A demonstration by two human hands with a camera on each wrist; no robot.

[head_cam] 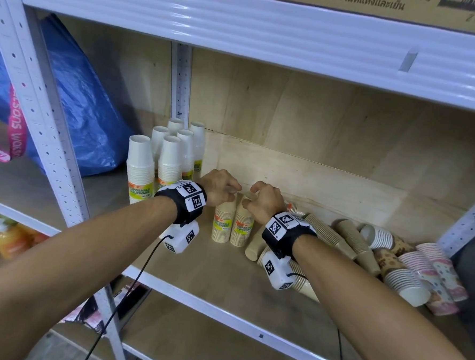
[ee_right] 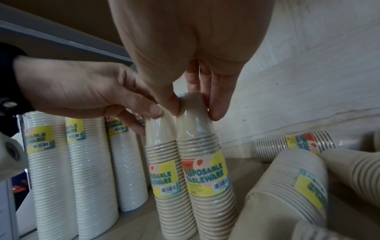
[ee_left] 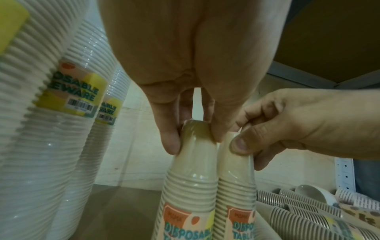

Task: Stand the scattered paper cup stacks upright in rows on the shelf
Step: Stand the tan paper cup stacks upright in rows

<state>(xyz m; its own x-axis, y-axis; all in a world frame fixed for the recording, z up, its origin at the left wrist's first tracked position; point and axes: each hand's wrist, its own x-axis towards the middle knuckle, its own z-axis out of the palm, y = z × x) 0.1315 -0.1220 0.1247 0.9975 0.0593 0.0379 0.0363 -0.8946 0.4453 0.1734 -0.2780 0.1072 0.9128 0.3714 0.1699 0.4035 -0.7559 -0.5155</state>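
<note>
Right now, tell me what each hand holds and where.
Left hand pinches the left beige stack by its top; right hand pinches the right beige stack likewise.

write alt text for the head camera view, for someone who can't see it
Left hand and right hand each grip the top of an upright beige cup stack, side by side on a shelf. White stacks stand left; loose stacks lie right.

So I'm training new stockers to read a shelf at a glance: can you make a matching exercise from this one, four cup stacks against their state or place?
Column one:
1. white cup stacks
2. left beige stack
3. pink patterned stack
4. right beige stack

Column two:
A. lying at the shelf's far right
B. upright, top held by the right hand
C. upright in rows at the left
D. upright, top held by the left hand

Pairs: 1-C, 2-D, 3-A, 4-B
</note>
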